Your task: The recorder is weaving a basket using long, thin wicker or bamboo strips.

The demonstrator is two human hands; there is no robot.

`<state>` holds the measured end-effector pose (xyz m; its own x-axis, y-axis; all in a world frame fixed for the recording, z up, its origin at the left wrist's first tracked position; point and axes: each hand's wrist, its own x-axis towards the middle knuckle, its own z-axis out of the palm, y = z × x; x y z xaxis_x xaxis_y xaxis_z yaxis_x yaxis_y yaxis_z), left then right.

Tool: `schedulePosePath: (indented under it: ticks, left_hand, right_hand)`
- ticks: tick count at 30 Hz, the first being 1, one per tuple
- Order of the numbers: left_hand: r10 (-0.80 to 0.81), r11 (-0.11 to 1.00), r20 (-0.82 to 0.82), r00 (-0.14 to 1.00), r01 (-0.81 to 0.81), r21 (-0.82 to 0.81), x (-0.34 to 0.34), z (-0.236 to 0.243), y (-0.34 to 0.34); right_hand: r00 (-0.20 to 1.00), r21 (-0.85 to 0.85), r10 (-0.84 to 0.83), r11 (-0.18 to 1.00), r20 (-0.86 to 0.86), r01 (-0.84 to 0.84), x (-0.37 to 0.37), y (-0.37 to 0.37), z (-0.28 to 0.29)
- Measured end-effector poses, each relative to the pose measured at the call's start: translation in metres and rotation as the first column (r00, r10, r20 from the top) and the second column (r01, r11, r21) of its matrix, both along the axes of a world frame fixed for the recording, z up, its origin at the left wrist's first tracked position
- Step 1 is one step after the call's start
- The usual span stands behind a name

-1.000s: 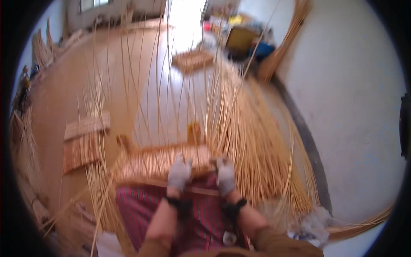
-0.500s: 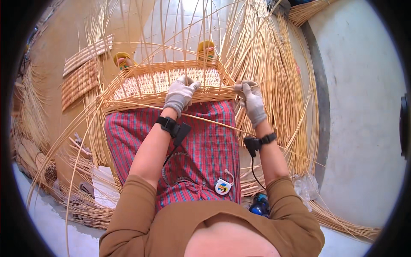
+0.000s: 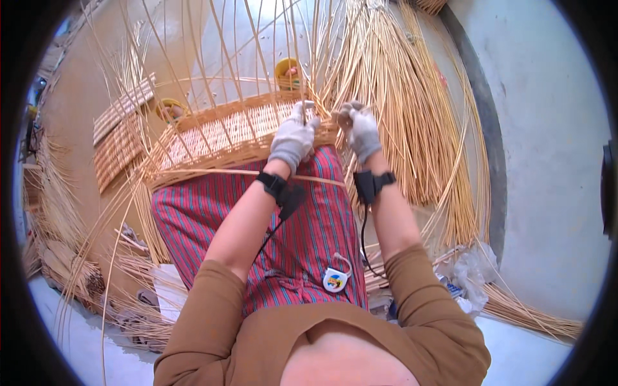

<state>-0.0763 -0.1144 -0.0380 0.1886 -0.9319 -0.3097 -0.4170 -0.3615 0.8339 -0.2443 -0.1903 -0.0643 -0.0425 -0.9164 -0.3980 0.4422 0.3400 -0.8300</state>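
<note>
The wicker basket (image 3: 219, 159) is rested on the striped cloth (image 3: 315, 222). Its near wall is held in the left hand's (image 3: 294, 137) grip; beside its right corner, the right hand's (image 3: 362, 130) grip cannot be made out.

Head-worn fisheye view, facing steeply down, fairly near above the wearer's lap (image 3: 212, 215), outer rim perhaps warped

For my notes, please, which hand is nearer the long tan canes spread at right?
Right: the right hand is by the canes' left edge; the left hand is farther, at the tan wicker basket.
</note>
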Motion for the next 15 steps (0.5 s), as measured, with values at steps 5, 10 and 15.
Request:
schedulePosePath:
  ticks: [5,10,15]
  left_hand:
    - [0.141,0.600,0.519,0.843,0.344,-0.722,-0.017,0.010,0.023]
    - [-0.182,0.849,0.386,0.904,0.343,-0.403,-0.013,-0.004,0.014]
    - [-0.190,0.816,0.514,0.836,0.426,-0.391,-0.002,-0.019,0.014]
  right_hand:
    - [0.836,-0.007,-0.085,0.994,0.542,0.106,-0.005,0.015,-0.023]
    - [0.790,0.061,-0.160,0.986,0.593,0.154,0.010,-0.003,-0.014]
    - [0.909,-0.048,-0.200,0.971,0.366,0.233,0.023,0.004,-0.016]
